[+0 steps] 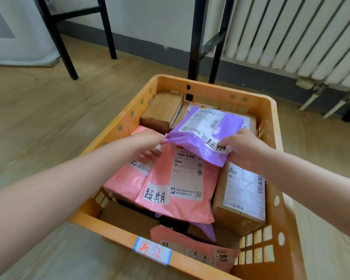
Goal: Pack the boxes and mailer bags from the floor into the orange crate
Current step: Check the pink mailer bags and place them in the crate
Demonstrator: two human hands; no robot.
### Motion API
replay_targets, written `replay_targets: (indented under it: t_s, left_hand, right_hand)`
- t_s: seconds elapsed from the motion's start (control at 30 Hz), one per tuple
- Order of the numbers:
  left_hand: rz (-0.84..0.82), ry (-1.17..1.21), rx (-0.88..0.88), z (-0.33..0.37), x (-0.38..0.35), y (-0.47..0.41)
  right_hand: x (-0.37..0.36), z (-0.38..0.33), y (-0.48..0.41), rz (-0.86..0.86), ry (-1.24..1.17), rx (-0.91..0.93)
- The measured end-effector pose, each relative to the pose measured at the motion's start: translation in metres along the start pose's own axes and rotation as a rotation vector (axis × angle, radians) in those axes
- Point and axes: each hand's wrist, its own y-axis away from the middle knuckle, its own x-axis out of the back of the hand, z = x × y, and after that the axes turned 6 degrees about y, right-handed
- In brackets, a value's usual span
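Note:
The orange crate (214, 91) stands on the wooden floor, filled with parcels. A purple mailer bag (228, 128) lies tilted over the crate's middle; my left hand (150, 142) pinches its near left edge and my right hand (242, 146) grips its near right corner by a handwritten label. Under it lie a pink mailer bag (182, 190) with a shipping label, another pink bag (125, 178) to its left, a brown box (240, 199) on the right and a brown box (162, 110) at the far left. A third pink bag (190, 245) leans on the near wall.
Black metal chair or table legs (194, 37) stand just behind the crate, more legs (55, 37) at the far left. A white radiator (301, 31) runs along the right wall with pipes near the floor. Wooden floor (38, 118) lies open left of the crate.

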Motion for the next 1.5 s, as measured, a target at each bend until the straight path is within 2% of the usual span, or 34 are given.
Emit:
replay_targets:
  t_s: [0.13, 0.23, 0.3, 0.4, 0.53, 0.7, 0.8, 0.87, 0.9, 0.97, 1.03, 1.1, 1.23, 1.33, 1.4, 1.5]
  left_hand:
    - [0.026, 0.194, -0.001, -0.001, 0.016, 0.008]
    - [0.013, 0.112, -0.016, -0.001, 0.021, 0.008]
    - [-0.012, 0.034, -0.004, -0.002, 0.019, 0.01]
    - [-0.007, -0.043, -0.037, -0.007, 0.015, 0.007]
    - [0.055, -0.125, -0.037, -0.018, 0.017, -0.003]
    - [0.061, -0.13, -0.028, -0.015, 0.013, 0.003]
    - [0.216, -0.133, -0.223, -0.018, 0.004, 0.0]
    - [0.359, -0.191, -0.485, -0.025, -0.003, -0.002]
    - [0.347, -0.288, -0.634, -0.028, -0.006, 0.0]
    - [0.183, -0.555, -0.842, -0.033, -0.011, 0.0]
    - [0.023, -0.773, -0.861, -0.036, -0.017, -0.001]
    - [-0.045, -0.922, -0.865, -0.041, -0.02, -0.005]
    - [-0.03, -1.044, -1.072, -0.05, -0.02, -0.001]
    - [-0.062, -1.086, -1.088, -0.05, -0.018, 0.003]
    - [-0.079, -1.141, -1.069, -0.051, -0.016, 0.002]
    - [-0.061, -1.165, -1.027, -0.056, -0.02, -0.004]
  right_hand:
    - [-0.003, 0.022, 0.015, -0.137, 0.079, 0.071]
    - [-0.007, 0.026, 0.033, -0.286, 0.231, 0.143]
    - [-0.014, 0.028, 0.045, -0.309, 0.399, 0.206]
    - [-0.028, 0.033, 0.053, -0.298, 0.605, 0.256]
    - [-0.039, 0.03, 0.055, -0.227, 0.747, 0.281]
    - [-0.038, 0.018, 0.061, -0.144, 1.144, 0.381]
    - [-0.039, 0.017, 0.062, -0.087, 1.406, 0.555]
    - [-0.037, 0.017, 0.054, -0.036, 1.518, 0.683]
    - [-0.036, 0.018, 0.048, -0.016, 1.559, 0.717]
    - [-0.034, 0.021, 0.039, -0.041, 1.614, 0.702]
    - [-0.032, 0.03, 0.037, -0.127, 1.626, 0.601]
    - [-0.032, 0.041, 0.039, -0.187, 1.651, 0.554]
    - [-0.039, 0.049, 0.054, -0.271, 1.65, 0.556]
    - [-0.045, 0.051, 0.062, -0.399, 1.62, 0.545]
    - [-0.047, 0.054, 0.06, -0.398, 1.674, 0.561]
    - [-0.046, 0.054, 0.052, -0.305, 1.847, 0.556]
